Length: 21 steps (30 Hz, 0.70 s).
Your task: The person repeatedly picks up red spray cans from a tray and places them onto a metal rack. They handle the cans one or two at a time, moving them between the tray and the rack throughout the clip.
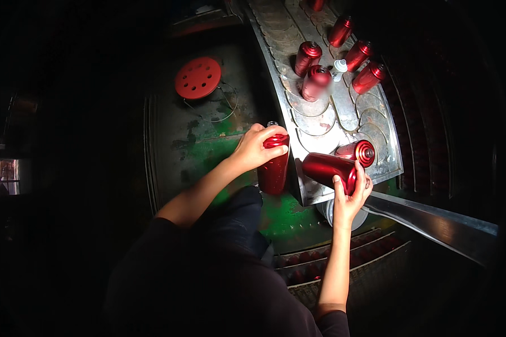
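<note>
My left hand [259, 147] grips the shoulder of a glossy red bottle [273, 172], which hangs upright beside the left edge of the metal conveyor [345, 107]. Over the conveyor's near end, my right hand [352, 191] holds a second red bottle [329, 168] by its neck end, tilted nearly on its side. Just behind it, another red bottle [356, 152] lies tilted with its ringed shoulder towards the right. Farther up the conveyor stand several red bottles [308, 58], with a small white bottle [339, 69] among them.
A round red stool [198, 78] with holes in its seat stands on the green, worn floor at left. Under the conveyor's near corner is a round pale container [346, 215]. A metal chute or bar [434, 223] runs off to the right. Racks with red bottles [312, 269] lie below.
</note>
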Available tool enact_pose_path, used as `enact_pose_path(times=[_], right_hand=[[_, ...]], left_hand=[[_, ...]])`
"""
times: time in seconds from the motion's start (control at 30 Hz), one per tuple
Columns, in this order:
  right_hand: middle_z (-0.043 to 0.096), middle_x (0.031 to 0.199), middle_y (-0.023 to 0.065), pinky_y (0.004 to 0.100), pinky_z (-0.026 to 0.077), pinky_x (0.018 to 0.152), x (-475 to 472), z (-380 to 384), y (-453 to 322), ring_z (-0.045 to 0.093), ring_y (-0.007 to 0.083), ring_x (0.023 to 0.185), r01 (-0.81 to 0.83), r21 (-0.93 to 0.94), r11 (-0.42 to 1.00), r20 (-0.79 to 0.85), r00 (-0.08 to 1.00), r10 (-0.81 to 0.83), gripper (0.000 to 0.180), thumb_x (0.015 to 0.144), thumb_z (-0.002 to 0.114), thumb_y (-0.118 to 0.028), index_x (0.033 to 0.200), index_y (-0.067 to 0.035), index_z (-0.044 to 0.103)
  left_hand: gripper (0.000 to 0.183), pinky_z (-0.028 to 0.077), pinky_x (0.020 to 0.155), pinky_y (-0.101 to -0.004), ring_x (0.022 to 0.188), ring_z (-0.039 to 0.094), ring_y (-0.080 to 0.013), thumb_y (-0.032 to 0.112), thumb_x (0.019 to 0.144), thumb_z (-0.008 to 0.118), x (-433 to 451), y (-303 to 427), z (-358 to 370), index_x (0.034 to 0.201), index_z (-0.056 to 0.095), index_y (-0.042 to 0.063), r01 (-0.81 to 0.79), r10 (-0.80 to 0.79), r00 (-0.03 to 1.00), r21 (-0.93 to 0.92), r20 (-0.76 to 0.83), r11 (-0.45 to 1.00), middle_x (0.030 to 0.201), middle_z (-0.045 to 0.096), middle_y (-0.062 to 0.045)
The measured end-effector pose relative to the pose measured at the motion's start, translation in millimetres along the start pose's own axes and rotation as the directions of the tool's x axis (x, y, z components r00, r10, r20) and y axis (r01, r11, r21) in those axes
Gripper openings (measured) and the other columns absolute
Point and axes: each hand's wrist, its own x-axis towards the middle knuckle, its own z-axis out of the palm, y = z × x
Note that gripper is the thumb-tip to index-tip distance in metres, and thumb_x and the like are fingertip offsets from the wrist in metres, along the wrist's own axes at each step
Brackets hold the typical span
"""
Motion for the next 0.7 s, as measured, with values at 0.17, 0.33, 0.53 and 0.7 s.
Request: enact_pose_path(times=[0.17, 0.33, 0.53, 0.7], right_hand=[[0.041, 0.139, 0.0300, 0.0506, 0.040, 0.107, 73.2, 101.3, 12.8, 0.045, 0.0465, 0.126, 0.012, -0.180, 0.984, -0.092, 0.995, -0.029, 0.069, 0.075, 0.087, -0.026, 0.138, -0.025, 0.059], [0.035, 0.143, 0.0343, 0.0532, 0.039, 0.109, 119.6, 151.8, 50.1, 0.042, 0.0511, 0.130, -0.102, -0.271, 0.957, -0.107, 0.991, 0.076, 0.069, 0.073, 0.086, -0.025, 0.137, -0.033, 0.060], [0.028, 0.150, 0.0355, 0.0555, 0.035, 0.113, 153.3, 119.1, 19.0, 0.034, 0.0559, 0.136, -0.075, -0.318, 0.945, 0.098, 0.989, 0.111, 0.074, 0.072, 0.083, -0.010, 0.138, -0.031, 0.059], [0.021, 0.157, 0.0327, 0.0561, 0.027, 0.119, 125.5, 72.1, -12.4, 0.025, 0.0551, 0.143, -0.212, -0.462, 0.861, 0.091, 0.954, 0.284, 0.081, 0.070, 0.082, -0.007, 0.142, -0.032, 0.057]], left_hand=[[0.043, 0.055, 0.083, -0.0383, 0.090, 0.065, -0.0297, 0.027, 0.078, 0.082, 41.7, -46.5, -63.4, 0.118, 0.071, 0.016, -0.037, 0.036, 0.965, 0.000, -0.261, 0.999, 0.106, 0.062, -0.017], [0.043, 0.050, 0.094, -0.0425, 0.106, 0.060, -0.0351, 0.028, 0.077, 0.082, 149.7, -44.9, -102.7, 0.117, 0.071, 0.016, -0.178, 0.221, 0.930, 0.166, -0.294, 0.970, 0.112, 0.059, -0.019], [0.044, 0.046, 0.103, -0.0457, 0.119, 0.052, -0.0409, 0.030, 0.079, 0.081, 276.8, -52.6, -96.9, 0.121, 0.070, 0.020, -0.261, 0.346, 0.891, 0.292, -0.293, 0.920, 0.129, 0.050, -0.024], [0.049, 0.047, 0.102, -0.0480, 0.118, 0.053, -0.0433, 0.025, 0.075, 0.083, 343.1, -77.7, -38.3, 0.121, 0.068, 0.026, -0.336, 0.389, 0.896, 0.246, -0.214, 0.909, 0.129, 0.047, -0.023]])
